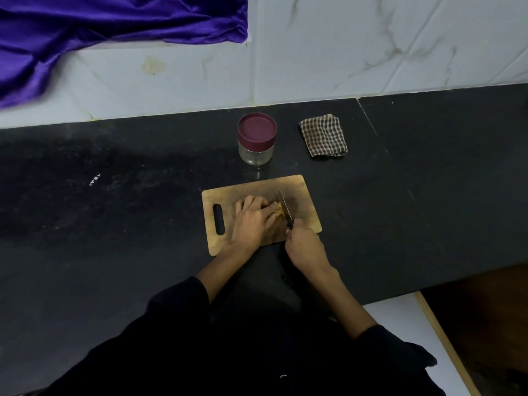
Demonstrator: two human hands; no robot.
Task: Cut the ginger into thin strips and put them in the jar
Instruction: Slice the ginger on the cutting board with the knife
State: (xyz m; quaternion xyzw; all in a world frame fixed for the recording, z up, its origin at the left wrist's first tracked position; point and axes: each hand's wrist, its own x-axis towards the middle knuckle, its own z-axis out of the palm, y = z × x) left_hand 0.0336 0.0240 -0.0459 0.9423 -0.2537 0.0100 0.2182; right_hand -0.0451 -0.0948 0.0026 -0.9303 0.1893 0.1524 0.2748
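1. Here, lying on the dark counter (114, 252) just past the person's body: a wooden cutting board (307, 215), its handle slot turned toward 9 o'clock.
2. Pressing down on the board's middle: the left hand (254, 220), fingers curled over the ginger (278, 209) and pinning it in place, fingertips pointing toward 3 o'clock.
3. Showing only as a small yellowish bit at the fingertips: the ginger, most of it hidden under that hand, so no telling how much is cut.
4. Gripping the dark handle of a knife (285, 208) at the board's near edge, around 5 o'clock from the ginger: the right hand (304, 248), fingers wrapped round it.
5. Running toward 11 o'clock from that grip: the thin blade, lying right against the ginger's exposed end.
6. Standing upright at 12 o'clock from the board, near but apart from it: a clear glass jar (256, 138) with its maroon lid on.
7. Sitting at 3 o'clock from the jar: a folded checked cloth (324, 135).
8. Draping over the tiled wall at far 10 o'clock: purple satin fabric (100, 27).
9. Covering both forearms: dark sleeves (177, 304).
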